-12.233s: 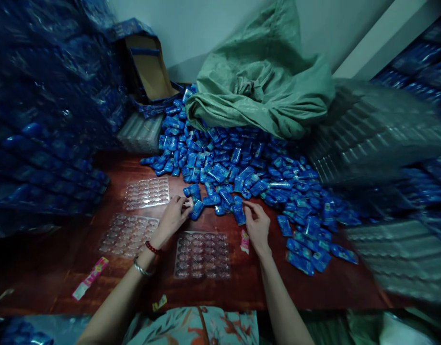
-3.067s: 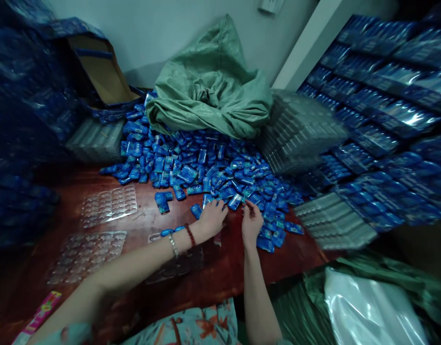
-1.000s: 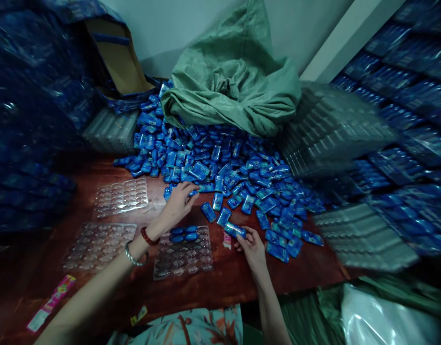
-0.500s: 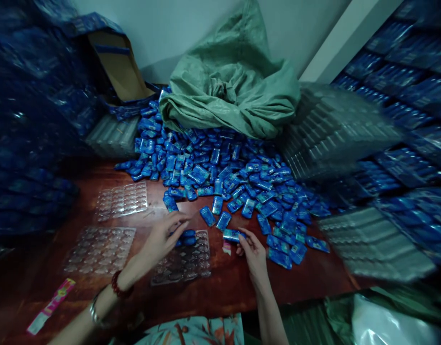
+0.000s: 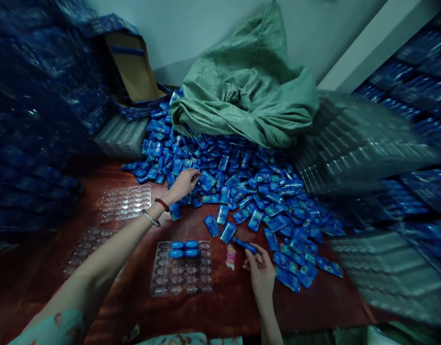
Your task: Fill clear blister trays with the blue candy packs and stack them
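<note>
At the front of the heap of small blue packets (image 5: pixel 242 184), my left hand (image 5: pixel 186 184) has its fingers closed at the left end of one blue packet (image 5: pixel 207 181). That packet still lies on the heap. My right hand (image 5: pixel 261 268) pinches another blue packet (image 5: pixel 245 246) between thumb and fingers, just over the table. Between my arms lies a clear plastic tray (image 5: pixel 182 278) with moulded hollows. Several blue packets (image 5: pixel 184 249) sit upright in its back rows. A small pink-and-white piece (image 5: pixel 230 257) lies left of my right hand.
More clear trays (image 5: pixel 126 202) lie at the left on the red-brown table (image 5: pixel 238 302). A green sack (image 5: pixel 242 96) rests behind the heap. Stacked trays (image 5: pixel 360 143) stand at the right. Blue packaged goods are piled on both sides, and an open carton (image 5: pixel 132 72) stands back left.
My left hand has moved from the middle tray up and away to the heap. The packet in my right hand has turned onto its narrow side. The view has shifted slightly left.
</note>
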Action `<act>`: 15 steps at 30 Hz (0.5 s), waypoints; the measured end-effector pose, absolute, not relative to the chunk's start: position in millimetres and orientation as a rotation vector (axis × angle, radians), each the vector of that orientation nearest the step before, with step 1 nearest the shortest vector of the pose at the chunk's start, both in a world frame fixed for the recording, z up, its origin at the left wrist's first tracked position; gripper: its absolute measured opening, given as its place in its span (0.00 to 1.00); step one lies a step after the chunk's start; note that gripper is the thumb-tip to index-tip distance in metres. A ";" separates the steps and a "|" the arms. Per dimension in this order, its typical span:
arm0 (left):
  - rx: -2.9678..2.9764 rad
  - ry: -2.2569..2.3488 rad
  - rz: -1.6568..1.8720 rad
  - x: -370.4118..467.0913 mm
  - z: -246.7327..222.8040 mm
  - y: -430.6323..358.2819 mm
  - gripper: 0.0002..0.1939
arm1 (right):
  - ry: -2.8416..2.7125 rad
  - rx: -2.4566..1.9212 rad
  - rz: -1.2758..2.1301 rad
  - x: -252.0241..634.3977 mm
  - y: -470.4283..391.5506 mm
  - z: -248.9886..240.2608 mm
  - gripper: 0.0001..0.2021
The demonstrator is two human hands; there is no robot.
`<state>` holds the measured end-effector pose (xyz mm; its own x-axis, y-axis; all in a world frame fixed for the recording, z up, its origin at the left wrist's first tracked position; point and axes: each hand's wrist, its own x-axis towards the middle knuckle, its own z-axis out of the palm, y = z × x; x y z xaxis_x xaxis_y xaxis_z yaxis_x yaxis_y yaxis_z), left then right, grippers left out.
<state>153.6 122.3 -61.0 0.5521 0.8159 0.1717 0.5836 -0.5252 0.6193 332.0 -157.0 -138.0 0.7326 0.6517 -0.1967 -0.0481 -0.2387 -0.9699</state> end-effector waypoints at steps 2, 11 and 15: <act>2.258 1.137 0.642 156.9 -60.9 124.9 0.10 | -0.487 -1.738 0.609 332.6 -152.6 -135.1 0.21; 2.056 1.193 0.793 123.5 -88.2 129.9 0.12 | -0.538 -1.721 0.468 359.5 -115.4 -120.2 0.17; 2.066 1.223 0.770 113.2 -91.3 131.5 0.11 | -0.624 -1.671 0.339 378.0 -77.6 -113.6 0.16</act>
